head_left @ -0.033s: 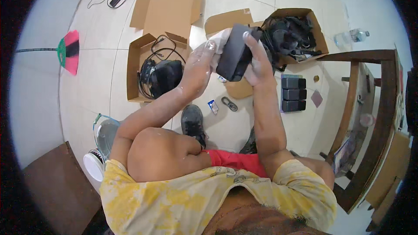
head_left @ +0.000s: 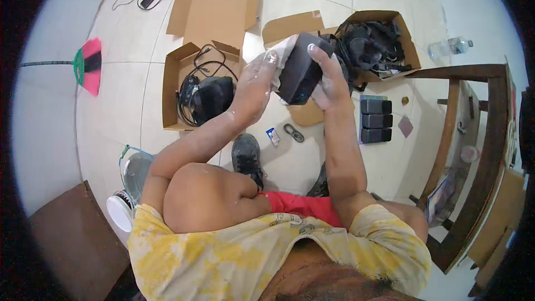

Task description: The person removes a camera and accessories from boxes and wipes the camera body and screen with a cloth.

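In front of me, above the floor, a black rectangular block-shaped device (head_left: 304, 69) is held tilted between both hands. My right hand (head_left: 332, 81) grips its right side, thumb on the upper face. My left hand (head_left: 255, 82) presses a white cloth or tissue (head_left: 284, 58) against the left side, its fingers partly hidden behind. Whitish residue marks both hands. Below them on the floor lie a coiled dark cable (head_left: 293, 132) and a small blue-and-white packet (head_left: 272, 136). Several similar black blocks (head_left: 377, 121) stand in a row to the right.
At left, an open cardboard box (head_left: 170, 92) holds black cables and a dark pouch. Another cardboard box (head_left: 409, 39) at far right is full of black gear. A wooden frame (head_left: 496, 128) stands at right, near a plastic bottle (head_left: 451, 48). A bucket (head_left: 136, 173) sits at left.
The black device has turned slightly in my hands, and more of the white cloth shows beside it. My right thumb has shifted a little left. The surroundings look the same.
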{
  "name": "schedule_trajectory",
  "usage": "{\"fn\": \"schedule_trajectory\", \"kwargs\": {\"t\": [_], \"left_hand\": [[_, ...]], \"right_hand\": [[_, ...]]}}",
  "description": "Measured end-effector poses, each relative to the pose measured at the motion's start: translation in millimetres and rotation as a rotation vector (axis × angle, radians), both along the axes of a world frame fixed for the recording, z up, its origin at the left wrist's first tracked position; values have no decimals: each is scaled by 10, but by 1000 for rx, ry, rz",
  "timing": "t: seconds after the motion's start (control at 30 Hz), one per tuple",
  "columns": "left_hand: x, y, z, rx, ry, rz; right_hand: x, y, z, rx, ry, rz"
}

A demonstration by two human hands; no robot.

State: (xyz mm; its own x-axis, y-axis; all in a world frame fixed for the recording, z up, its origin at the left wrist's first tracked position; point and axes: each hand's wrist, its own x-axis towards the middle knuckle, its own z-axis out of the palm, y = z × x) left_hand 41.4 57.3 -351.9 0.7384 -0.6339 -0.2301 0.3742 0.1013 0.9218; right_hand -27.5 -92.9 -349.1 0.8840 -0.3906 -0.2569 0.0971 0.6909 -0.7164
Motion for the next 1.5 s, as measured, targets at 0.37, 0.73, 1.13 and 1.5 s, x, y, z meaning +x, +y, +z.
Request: {"fn": "schedule_trajectory", "kwargs": {"t": [0.37,0.73,1.13,1.5], "left_hand": [[-59,11,105,234,-1523,-368],[-13,86,116,22,-879,-174],[-56,-99,29,-9,-1440,-111],[-147,-144,41,6,-1529,-56]], "right_hand": [[-45,-77,-158,-43,-32,-212],[-25,22,16,291,-25,-480],[-12,62,27,559,118,-408],[18,131,99,595,73,-402]]}}
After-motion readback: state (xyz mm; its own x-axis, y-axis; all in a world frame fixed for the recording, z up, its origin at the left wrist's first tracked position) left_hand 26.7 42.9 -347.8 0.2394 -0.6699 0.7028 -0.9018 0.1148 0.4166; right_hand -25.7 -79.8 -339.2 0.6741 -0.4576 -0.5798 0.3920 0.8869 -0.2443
